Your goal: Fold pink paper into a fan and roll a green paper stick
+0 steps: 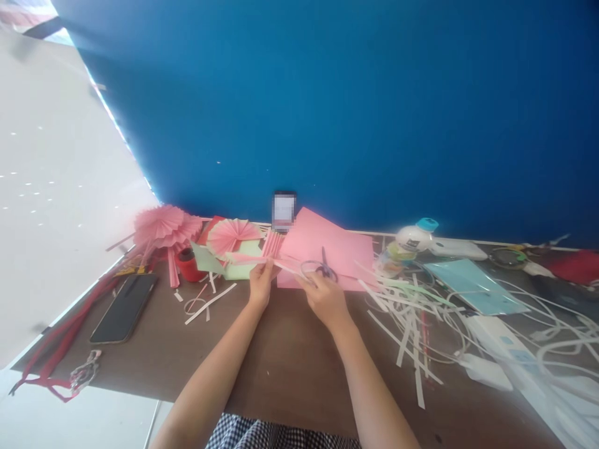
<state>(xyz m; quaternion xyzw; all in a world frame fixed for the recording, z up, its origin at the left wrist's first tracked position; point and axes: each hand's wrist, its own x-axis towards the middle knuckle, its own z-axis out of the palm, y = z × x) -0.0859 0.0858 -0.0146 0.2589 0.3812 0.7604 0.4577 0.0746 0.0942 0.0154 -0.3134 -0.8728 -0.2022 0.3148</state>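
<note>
My left hand [261,282] is closed in a pinch on a narrow pink paper strip [286,267]. The strip runs across to my right hand [326,299], whose fingers are closed on its other end. Just beyond my left fingers stands a pleated pink paper piece [272,244]; whether they touch it I cannot tell. A pair of scissors [324,267] with dark handles lies on the pink sheets [327,240], right by my right fingers. To the left, a pink pleated fan [234,236] rests on pale green paper [239,271].
At the left are pink paper rosettes [161,227], a red cup [189,266] and a phone [125,308]. White paper strips [407,318] pile at the right, near a white bottle [414,239], a light blue packet [475,285], a power strip [503,343] and cables. A blue wall [346,112] rises behind.
</note>
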